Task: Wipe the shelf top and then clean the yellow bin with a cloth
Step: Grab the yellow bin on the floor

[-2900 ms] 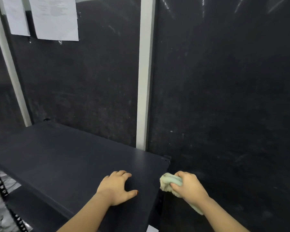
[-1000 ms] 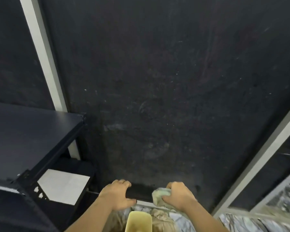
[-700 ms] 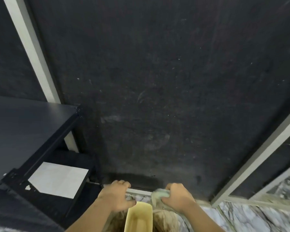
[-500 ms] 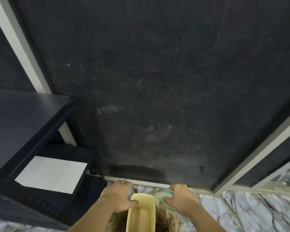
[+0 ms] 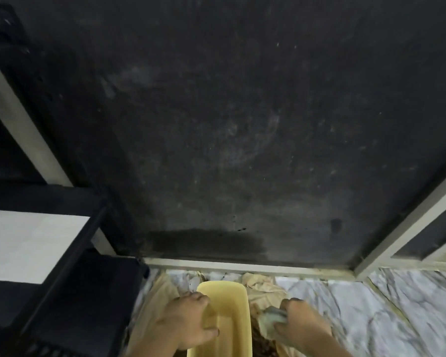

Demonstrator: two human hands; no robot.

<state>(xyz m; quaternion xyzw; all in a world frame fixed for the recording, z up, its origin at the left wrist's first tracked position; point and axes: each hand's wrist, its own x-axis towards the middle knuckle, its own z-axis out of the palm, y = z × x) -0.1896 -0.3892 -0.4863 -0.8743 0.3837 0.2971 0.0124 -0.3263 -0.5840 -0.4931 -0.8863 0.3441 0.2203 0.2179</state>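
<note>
A long yellow bin [image 5: 228,315] stands on the marble floor at the bottom middle, its open top facing me. My left hand [image 5: 183,322] grips the bin's left rim, thumb inside. To the right of the bin, my right hand [image 5: 300,323] is closed on a crumpled pale green cloth [image 5: 269,322], just beside the bin's right wall. The black shelf [image 5: 70,279] stands at the left; its top is out of view.
A dark wall panel [image 5: 242,124] with a grey frame [image 5: 410,220] rises right behind the bin. Crumpled beige paper [image 5: 262,286] lies on the floor around the bin. A white sheet [image 5: 23,243] lies on a lower shelf board. Marble floor [image 5: 397,318] spreads to the right.
My view has dropped from the shelf top to the floor. Both hands came down off the shelf; the left one took hold of the yellow bin and the right kept the cloth.
</note>
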